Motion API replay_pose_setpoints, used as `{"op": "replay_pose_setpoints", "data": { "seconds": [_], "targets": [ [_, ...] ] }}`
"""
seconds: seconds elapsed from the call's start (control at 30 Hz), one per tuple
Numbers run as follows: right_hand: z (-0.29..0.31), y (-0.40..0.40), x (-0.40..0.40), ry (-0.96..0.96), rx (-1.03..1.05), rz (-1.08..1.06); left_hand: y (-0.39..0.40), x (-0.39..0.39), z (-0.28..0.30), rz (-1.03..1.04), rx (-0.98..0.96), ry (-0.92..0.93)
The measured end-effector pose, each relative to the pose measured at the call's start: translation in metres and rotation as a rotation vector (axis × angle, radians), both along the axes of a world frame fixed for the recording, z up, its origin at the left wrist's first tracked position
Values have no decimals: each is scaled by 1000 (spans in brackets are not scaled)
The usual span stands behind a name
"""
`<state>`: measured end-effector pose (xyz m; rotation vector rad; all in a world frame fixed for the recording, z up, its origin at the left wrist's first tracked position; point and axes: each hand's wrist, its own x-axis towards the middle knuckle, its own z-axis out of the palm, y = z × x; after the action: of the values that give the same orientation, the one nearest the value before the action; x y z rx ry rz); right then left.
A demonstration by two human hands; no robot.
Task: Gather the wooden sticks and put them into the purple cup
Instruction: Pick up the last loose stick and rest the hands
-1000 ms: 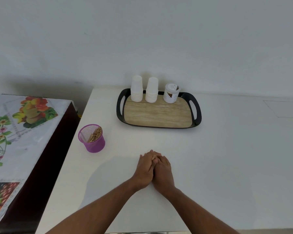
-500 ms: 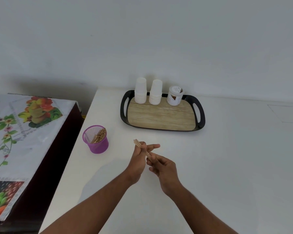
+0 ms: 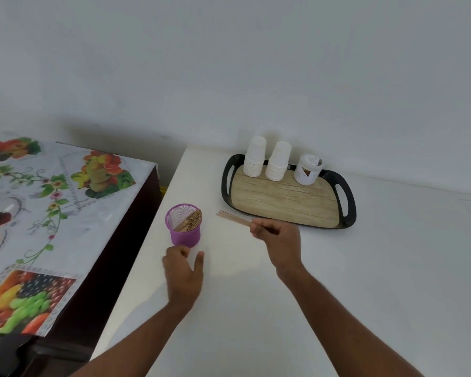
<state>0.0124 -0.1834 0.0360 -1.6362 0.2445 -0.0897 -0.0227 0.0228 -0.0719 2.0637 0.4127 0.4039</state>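
The right hand (image 3: 279, 238) pinches wooden sticks (image 3: 233, 218) pointing toward ten o'clock, while the left hand (image 3: 184, 270), fingers spread, sits just beside the purple cup (image 3: 185, 225).

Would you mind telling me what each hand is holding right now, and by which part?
The right hand grips the wooden sticks by their near end. The left hand holds nothing, open just short of the purple cup.

Two bare forearms, no sleeves, left hand (image 3: 184, 276), right hand (image 3: 279, 239), no rings visible
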Motion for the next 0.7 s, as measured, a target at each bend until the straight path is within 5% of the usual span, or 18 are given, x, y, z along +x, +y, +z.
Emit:
{"op": "replay_pose_setpoints", "data": {
  "seconds": [0.27,0.43,0.7],
  "targets": [
    [38,83,45,-721,-954,420,62,33,-2,-18,-77,63],
    [30,122,66,-688,-1464,813,63,65,11,-252,-103,126],
    [19,146,86,-538,-1643,897,72,78,7,-305,-198,130]
  ]
}}
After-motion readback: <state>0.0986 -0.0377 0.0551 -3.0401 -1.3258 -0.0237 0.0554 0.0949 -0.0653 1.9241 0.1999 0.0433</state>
